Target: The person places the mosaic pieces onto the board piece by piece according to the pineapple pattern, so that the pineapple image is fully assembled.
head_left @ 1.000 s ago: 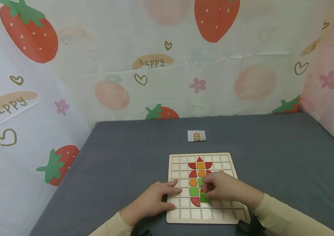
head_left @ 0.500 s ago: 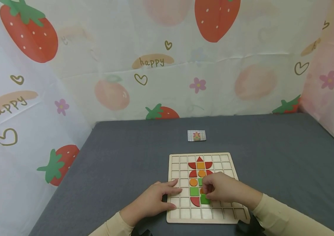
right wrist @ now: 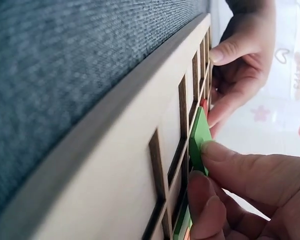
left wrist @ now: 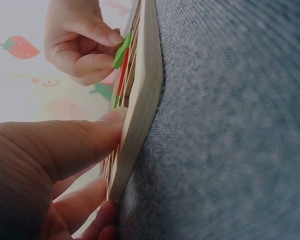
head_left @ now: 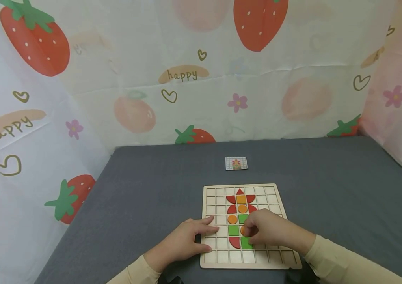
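Observation:
My right hand point(head_left: 272, 228) pinches a green square tile point(head_left: 246, 243) low on the wooden grid board point(head_left: 243, 267). In the right wrist view this tile point(right wrist: 199, 135) leans at its cell, thumb on its face and curled index finger by its edge. My left hand point(head_left: 188, 238) rests along the board's left edge, thumb and fingers spread over its rim. Beside the pinched tile lies a red quarter-circle tile point(head_left: 234, 242), below another green square point(head_left: 233, 230). An orange round tile point(head_left: 242, 230) is partly hidden behind my right fingers.
Farther up the board sit an orange square point(head_left: 241, 199), an orange circle point(head_left: 232, 219), a red triangle point(head_left: 240, 191) and several red quarter circles. A small pattern card point(head_left: 236, 163) lies beyond the board on the grey cloth point(head_left: 158, 185). Printed curtains point(head_left: 201, 110) enclose the table.
The green square tile has shifted slightly toward me and lies flatter in its cell, with my right hand moving down a little with it. My left hand stays in place.

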The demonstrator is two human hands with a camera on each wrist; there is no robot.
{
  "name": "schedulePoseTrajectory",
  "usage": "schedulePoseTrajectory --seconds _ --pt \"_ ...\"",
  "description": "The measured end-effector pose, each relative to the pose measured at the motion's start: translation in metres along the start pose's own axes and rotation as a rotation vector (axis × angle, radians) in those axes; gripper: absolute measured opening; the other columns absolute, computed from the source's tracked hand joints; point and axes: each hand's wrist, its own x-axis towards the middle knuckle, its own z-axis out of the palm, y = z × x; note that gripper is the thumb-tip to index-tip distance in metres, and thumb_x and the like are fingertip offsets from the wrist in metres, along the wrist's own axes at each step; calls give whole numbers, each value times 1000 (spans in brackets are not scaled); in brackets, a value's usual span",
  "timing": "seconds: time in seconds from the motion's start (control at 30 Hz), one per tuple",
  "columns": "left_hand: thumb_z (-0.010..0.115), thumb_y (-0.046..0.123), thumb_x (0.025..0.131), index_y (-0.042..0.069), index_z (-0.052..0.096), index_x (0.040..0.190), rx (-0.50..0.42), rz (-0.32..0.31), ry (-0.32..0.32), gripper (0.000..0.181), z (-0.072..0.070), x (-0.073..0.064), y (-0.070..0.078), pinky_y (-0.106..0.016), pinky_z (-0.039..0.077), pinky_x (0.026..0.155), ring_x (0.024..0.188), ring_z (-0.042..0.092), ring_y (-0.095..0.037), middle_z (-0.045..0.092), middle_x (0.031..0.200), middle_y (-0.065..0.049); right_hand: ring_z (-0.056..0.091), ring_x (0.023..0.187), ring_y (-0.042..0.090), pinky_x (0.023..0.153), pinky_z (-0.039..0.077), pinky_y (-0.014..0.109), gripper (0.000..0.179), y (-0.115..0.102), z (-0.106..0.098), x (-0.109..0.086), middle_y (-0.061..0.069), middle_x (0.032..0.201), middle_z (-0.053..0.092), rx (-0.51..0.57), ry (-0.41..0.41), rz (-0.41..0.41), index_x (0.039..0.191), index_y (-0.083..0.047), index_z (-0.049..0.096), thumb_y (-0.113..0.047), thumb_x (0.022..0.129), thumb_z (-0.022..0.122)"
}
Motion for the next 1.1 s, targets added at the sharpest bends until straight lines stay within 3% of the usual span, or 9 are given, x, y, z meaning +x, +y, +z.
schedulePoseTrajectory --seconds 0.3,0.5,0.73,1.1 --pt "72 30 77 28 58 124 -3 8 -7 50 0 1 -1 -27 37 84 114 46 -16 40 141 5 46 62 3 59 41 23 21 -2 -2 0 -14 64 53 -49 -1 -22 65 -19 60 -4 71 73" --pt "72 30 77 28 58 125 -1 14 -10 50 0 2 -2 -28 37 85 116 45 -16 40 141 6 50 67 2 62 44 22 15 13 -11 -9 -12 74 56 25 -23 -61 76 -20 64 -9 74 74" --pt "72 30 77 28 58 125 9 17 -7 50 1 2 -3 -28 37 85 117 45 -16 40 141 6 52 70 4 63 46 23 11 35 -43 -33 -10 78 57 73 -55 -112 86 -18 65 -12 78 70" --pt "73 31 76 29 58 124 7 3 -10 50 0 1 -2 -28 38 84 114 46 -17 40 141 6 55 72 5 61 47 26 15 75 -76 -79 -6 79 59 150 -124 -6 89 -13 63 -17 77 72"
